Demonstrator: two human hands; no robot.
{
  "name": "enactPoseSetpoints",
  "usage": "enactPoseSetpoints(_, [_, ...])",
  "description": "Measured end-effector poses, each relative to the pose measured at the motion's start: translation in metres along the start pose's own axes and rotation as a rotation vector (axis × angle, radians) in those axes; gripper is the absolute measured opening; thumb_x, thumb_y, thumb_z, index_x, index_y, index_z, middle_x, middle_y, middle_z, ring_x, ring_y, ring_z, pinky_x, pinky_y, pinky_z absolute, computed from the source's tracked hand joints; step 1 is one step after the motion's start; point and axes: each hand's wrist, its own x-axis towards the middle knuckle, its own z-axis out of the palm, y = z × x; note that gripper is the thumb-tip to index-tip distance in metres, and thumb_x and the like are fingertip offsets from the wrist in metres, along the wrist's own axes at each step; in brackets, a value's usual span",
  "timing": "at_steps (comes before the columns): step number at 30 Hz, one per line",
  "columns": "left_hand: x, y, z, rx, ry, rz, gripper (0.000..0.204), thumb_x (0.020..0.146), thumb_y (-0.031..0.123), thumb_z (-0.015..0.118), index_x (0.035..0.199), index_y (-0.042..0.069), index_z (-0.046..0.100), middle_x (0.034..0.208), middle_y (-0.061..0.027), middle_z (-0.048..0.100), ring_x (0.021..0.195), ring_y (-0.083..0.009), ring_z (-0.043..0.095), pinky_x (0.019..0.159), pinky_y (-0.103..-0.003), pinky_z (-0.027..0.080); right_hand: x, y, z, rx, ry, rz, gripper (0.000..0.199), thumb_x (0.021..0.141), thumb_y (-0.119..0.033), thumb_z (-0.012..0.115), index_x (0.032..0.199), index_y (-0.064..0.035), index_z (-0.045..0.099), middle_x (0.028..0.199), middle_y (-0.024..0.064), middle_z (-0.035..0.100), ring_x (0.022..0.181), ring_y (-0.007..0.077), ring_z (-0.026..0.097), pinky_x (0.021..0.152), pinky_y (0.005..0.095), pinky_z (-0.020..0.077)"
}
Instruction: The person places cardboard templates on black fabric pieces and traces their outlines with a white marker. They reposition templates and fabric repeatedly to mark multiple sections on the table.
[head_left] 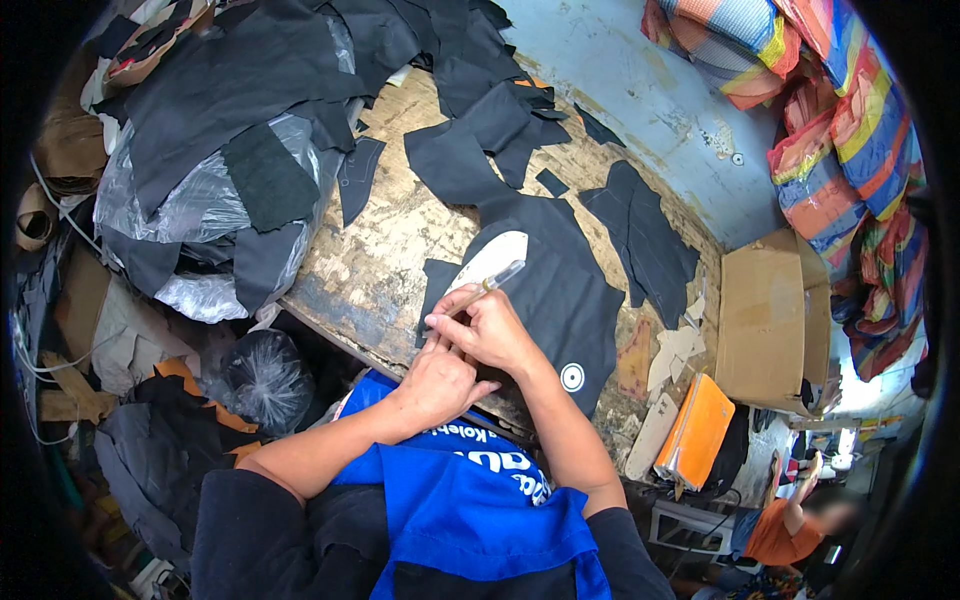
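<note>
A white pattern template (490,258) with a rounded end lies on a large piece of black leather-like material (550,260) on the worn wooden table. My right hand (495,328) is closed round a clear-barrelled pen (503,275), its upper end pointing up and right over the template. The pen's tip is hidden by my fingers. My left hand (437,385) lies just below, fingers stretched towards the material's near edge and thumb out to the side. Its fingertips are partly covered by the right hand.
Black offcuts (640,230) lie across the worn table (375,260). A plastic-wrapped heap of black material (220,130) stands at the left. To the right are an orange block-like object (697,430), a cardboard box (770,320) and striped sacks (850,140). Another person (785,530) sits at lower right.
</note>
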Motion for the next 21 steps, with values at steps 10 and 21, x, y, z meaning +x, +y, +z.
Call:
enactPoseSetpoints(10, [0.037,-0.01,-0.022,0.106,-0.005,-0.109,0.046,0.078,0.01,0.055,0.118,-0.011,0.051,0.126,-0.0251,0.05,0.112,-0.0368,0.048,0.092,-0.043,0.043,0.056,0.044,-0.057,-0.224,0.496,0.237,0.019,0.077,-0.016,0.07,0.074,0.0022,0.065,0.058,0.0077,0.062,0.054,0.0109,0.057,0.053,0.0279,0.0444])
enactPoseSetpoints(21, [0.106,-0.049,-0.05,0.004,-0.443,-0.138,0.078,0.07,0.014,0.068,0.138,-0.003,0.033,0.149,-0.0193,0.024,0.121,-0.0329,0.048,0.099,-0.037,0.041,0.053,0.094,-0.07,-0.106,0.81,0.345,0.019,0.078,-0.013,0.068,0.073,0.0046,0.063,0.064,0.0169,0.064,0.059,0.0254,0.065,0.059,0.034,0.0494])
